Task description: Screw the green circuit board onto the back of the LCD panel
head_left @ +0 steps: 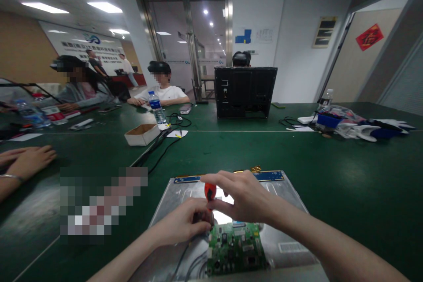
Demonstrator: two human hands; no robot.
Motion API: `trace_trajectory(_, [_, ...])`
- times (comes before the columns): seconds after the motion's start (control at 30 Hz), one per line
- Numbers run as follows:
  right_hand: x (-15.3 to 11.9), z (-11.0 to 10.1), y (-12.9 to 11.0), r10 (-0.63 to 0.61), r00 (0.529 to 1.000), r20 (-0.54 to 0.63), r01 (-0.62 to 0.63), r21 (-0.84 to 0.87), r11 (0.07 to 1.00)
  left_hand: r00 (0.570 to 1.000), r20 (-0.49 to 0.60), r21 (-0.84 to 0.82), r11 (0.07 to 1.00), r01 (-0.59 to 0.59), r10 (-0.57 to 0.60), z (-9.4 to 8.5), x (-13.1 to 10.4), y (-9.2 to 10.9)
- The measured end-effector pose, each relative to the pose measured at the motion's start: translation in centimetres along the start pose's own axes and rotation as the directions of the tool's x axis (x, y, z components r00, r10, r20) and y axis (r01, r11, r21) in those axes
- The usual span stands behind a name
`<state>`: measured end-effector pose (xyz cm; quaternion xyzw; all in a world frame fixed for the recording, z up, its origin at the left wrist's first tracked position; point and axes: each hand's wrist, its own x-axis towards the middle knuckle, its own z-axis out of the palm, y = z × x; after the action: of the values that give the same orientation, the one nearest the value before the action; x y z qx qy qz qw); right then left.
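Note:
A silver metal panel (pixel 291 211) lies on the green table, with a green circuit board (pixel 236 249) on its near part and a narrow blue board (pixel 271 176) along its far edge. My right hand (pixel 241 196) grips the red-orange handle of a screwdriver (pixel 210 191), which stands upright over the board's far left corner. Close by on the left, my left hand (pixel 188 222) has its fingers closed around the screwdriver's lower part; the tip is hidden. Dark cables run on the panel left of the circuit board.
An open cardboard box (pixel 142 135), a water bottle (pixel 157 108) and black cables (pixel 161 150) are beyond the panel to the left. A black device (pixel 246 92) stands at the back. Another person's hands (pixel 31 161) rest at the left. Gloves (pixel 363 131) lie far right.

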<state>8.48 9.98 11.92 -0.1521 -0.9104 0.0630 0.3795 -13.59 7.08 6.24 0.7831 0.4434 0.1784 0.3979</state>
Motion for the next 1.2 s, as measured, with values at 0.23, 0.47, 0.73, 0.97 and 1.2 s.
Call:
trace_trajectory(0.23, [0.0,-0.5,-0.3,-0.007,1.000,-0.003,0.007,0.007,1.000,0.999,0.029,0.007,1.000,0.029,-0.030,0.0,0.1,-0.6])
trace_trajectory(0.47, [0.2,-0.7,-0.4,0.002,1.000,-0.021,-0.003,-0.022,1.000,0.999,0.047,0.010,1.000,0.011,-0.011,-0.1,0.3,-0.4])
trace_trajectory(0.73, [0.0,-0.7,-0.2,0.027,0.999,0.036,-0.026,-0.024,0.999,1.000,0.012,0.050,0.999,-0.003,0.003,-0.2,0.1,0.1])
trace_trajectory(0.97, [-0.1,-0.9,-0.3,0.002,0.999,0.044,-0.002,0.005,1.000,0.999,0.032,0.045,0.999,0.014,-0.016,-0.3,0.3,0.4])
trace_trajectory(1.2, [0.1,-0.8,-0.3,-0.004,1.000,0.006,0.004,-0.030,1.000,1.000,0.005,0.048,0.999,0.014,-0.014,-0.2,0.2,0.6])
